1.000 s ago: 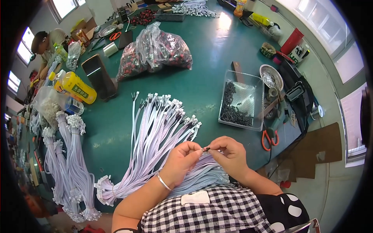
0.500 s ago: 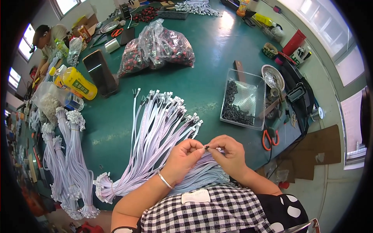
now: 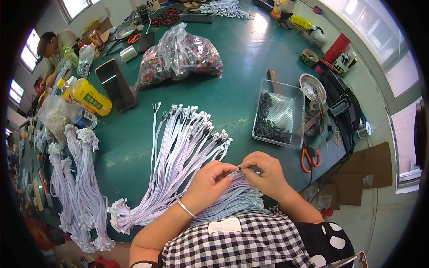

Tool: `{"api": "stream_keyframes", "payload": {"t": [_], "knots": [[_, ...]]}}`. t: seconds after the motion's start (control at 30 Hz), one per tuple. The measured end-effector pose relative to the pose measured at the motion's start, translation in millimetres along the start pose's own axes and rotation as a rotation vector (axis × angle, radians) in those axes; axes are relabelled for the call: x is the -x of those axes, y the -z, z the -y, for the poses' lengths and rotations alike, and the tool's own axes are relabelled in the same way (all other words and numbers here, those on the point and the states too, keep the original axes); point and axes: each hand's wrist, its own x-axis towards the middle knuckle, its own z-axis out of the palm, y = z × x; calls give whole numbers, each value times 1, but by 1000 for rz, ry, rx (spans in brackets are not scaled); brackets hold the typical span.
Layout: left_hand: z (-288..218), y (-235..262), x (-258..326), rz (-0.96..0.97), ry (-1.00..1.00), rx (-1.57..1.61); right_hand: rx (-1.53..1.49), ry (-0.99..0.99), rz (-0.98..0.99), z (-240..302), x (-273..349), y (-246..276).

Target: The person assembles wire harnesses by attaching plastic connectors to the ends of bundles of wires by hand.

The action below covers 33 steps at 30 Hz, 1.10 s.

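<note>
Flat white ribbon cables with small plug ends [image 3: 178, 147] fan across the green table [image 3: 232, 98] and pass under the left hand [image 3: 208, 183], whose fingers stand narrow at a tiny black piece [image 3: 239, 168], though I cannot tell whether they grip it. Just beside them, the right hand [image 3: 263, 172] pinches that piece between thumb and forefinger; keeping both sets of fingertips close and the wrists braced should hold it steady. Farther right, loose short black pieces [image 3: 268, 129] lie in a clear rectangular plastic tray [image 3: 286, 114], best kept within easy reach.
</note>
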Motion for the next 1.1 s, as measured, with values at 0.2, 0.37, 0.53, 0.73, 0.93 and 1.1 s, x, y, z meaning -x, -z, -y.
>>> {"api": "stream_keyframes", "payload": {"t": [0.2, 0.37, 0.53, 0.73, 0.93, 1.1], "knots": [[-6, 0, 1, 79, 96, 66, 60, 48, 165, 3, -7, 10], [-12, -3, 0, 81, 132, 159, 45, 108, 247, 3, -9, 7], [-15, -1, 5, 13, -13, -30, 19, -14, 228, 5, -10, 8], [-17, 4, 10, 73, 64, -132, -29, -21, 283, 4, -9, 6], [-23, 8, -2, -130, -185, -458, 125, 162, 353, 9, -41, 16], [-27, 37, -54, -348, -292, -847, 422, 229, 111, 6, -91, 53]]}}
